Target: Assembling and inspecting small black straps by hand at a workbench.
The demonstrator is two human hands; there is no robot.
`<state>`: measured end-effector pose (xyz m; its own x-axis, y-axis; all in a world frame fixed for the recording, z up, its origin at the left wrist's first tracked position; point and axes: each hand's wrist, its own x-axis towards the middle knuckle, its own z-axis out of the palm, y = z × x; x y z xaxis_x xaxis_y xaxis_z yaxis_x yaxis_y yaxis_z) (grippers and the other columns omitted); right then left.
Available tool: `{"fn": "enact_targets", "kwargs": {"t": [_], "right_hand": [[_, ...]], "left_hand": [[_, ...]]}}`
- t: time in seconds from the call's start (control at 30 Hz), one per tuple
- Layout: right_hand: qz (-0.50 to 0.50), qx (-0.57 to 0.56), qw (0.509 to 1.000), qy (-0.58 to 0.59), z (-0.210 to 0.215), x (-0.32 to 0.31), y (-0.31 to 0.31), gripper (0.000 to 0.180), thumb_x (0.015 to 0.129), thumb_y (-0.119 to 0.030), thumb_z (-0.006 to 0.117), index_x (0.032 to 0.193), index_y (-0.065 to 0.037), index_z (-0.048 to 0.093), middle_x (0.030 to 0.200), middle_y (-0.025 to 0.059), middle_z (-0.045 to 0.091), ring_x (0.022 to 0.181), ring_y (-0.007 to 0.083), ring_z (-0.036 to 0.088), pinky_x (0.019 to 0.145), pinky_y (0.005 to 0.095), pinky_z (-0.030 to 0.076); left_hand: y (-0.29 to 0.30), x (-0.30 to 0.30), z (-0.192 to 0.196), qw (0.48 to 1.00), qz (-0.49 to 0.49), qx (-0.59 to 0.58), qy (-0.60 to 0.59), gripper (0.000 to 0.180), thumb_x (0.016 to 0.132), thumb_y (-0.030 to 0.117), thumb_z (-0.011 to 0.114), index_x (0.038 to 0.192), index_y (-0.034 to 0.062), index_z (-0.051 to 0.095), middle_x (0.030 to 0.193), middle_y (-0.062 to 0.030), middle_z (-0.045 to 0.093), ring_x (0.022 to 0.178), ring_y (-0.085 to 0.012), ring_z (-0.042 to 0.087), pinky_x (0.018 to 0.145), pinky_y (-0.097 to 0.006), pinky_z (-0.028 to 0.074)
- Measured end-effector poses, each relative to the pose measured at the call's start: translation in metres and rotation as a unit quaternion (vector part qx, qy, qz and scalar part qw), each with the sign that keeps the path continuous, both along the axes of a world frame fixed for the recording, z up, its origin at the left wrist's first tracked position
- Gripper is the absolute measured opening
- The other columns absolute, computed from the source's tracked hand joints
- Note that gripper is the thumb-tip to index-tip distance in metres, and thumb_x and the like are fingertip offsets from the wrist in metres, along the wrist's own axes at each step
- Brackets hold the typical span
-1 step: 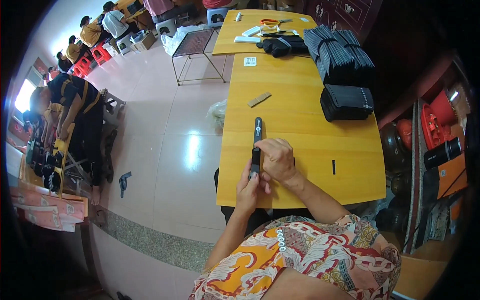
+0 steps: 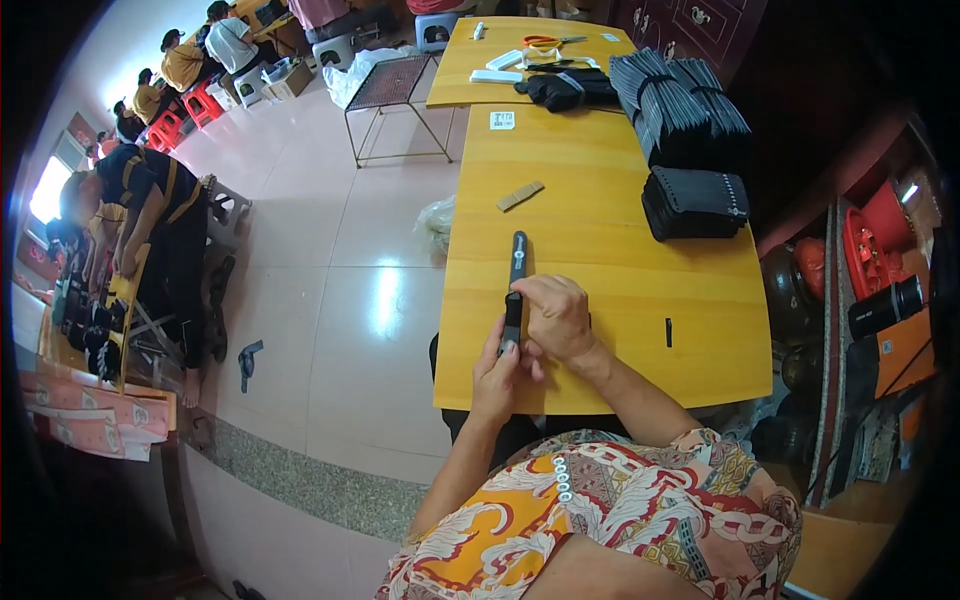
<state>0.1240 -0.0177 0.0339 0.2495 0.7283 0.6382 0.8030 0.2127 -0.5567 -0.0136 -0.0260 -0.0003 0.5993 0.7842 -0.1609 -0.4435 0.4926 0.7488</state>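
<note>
Black strip [image 2: 519, 256] near tabletop's [image 2: 640, 370] left edge
Left hand [image 2: 496, 378] grasps its near end, curled right hand [image 2: 562, 318] pinches higher, maybe for steadiness.

The yellow counter [image 2: 600, 265] bore two banded stacks [image 2: 655, 105] on its right, a smaller black stack [image 2: 695, 205] just nearer, a tan strip [image 2: 520, 196], a black strip [image 2: 669, 333], a label [image 2: 502, 121] and, farther back, scissors [image 2: 541, 41].

Your left grip [image 2: 495, 372] partly covers the black strip [image 2: 518, 270], whose print is too small for you to read. Most fingertips of your right grip [image 2: 560, 318] are hidden. One co-worker's head [image 2: 80, 198] is blurred; the upper edge cuts the person in pink [image 2: 318, 12].
</note>
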Motion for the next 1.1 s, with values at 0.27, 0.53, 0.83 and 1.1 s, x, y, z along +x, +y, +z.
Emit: {"fn": "enact_targets", "kwargs": {"t": [0.27, 0.53, 0.83, 1.1], "right_hand": [[0.127, -0.125, 0.984, 0.029, 0.012, 0.019, -0.024, 0.016, 0.075, -0.004, 0.057, 0.089, -0.003, 0.064, 0.081, 0.0149, 0.064, 0.076, 0.0317, 0.061, 0.065, 0.0360, 0.048], [0.042, -0.101, 0.991, 0.071, 0.021, 0.039, -0.055, 0.013, 0.074, 0.002, 0.056, 0.085, -0.001, 0.062, 0.078, 0.0163, 0.061, 0.074, 0.0317, 0.058, 0.068, 0.0390, 0.045], [0.174, -0.092, 0.980, 0.041, 0.022, -0.004, -0.052, 0.022, 0.070, 0.002, 0.056, 0.091, 0.000, 0.052, 0.073, 0.0129, 0.052, 0.068, 0.0295, 0.053, 0.062, 0.0367, 0.043], [0.150, -0.087, 0.983, 0.057, 0.021, -0.011, -0.042, 0.015, 0.067, -0.001, 0.056, 0.082, -0.002, 0.060, 0.073, 0.0125, 0.051, 0.066, 0.0289, 0.053, 0.058, 0.0376, 0.044]], "left_hand": [[0.029, -0.007, 0.003, 0.994, -0.059, -0.089, 0.000, 0.031, 0.078, -0.004, 0.044, 0.110, -0.0038, 0.045, 0.090, -0.0154, 0.059, 0.070, -0.0212, 0.061, 0.061, -0.031, 0.049], [0.014, -0.002, 0.012, 0.993, 0.037, -0.111, -0.016, 0.039, 0.074, -0.006, 0.051, 0.112, -0.0010, 0.045, 0.090, -0.0147, 0.059, 0.071, -0.0226, 0.061, 0.061, -0.030, 0.051], [0.005, 0.002, 0.019, 0.992, 0.016, -0.125, -0.014, 0.037, 0.078, 0.000, 0.043, 0.115, -0.0017, 0.046, 0.090, -0.0088, 0.057, 0.067, -0.0165, 0.055, 0.061, -0.027, 0.045], [0.000, 0.000, 0.010, 0.998, 0.036, -0.045, -0.007, 0.037, 0.086, 0.004, 0.039, 0.123, -0.0019, 0.042, 0.099, -0.0089, 0.056, 0.083, -0.0143, 0.056, 0.062, -0.026, 0.047]]}}
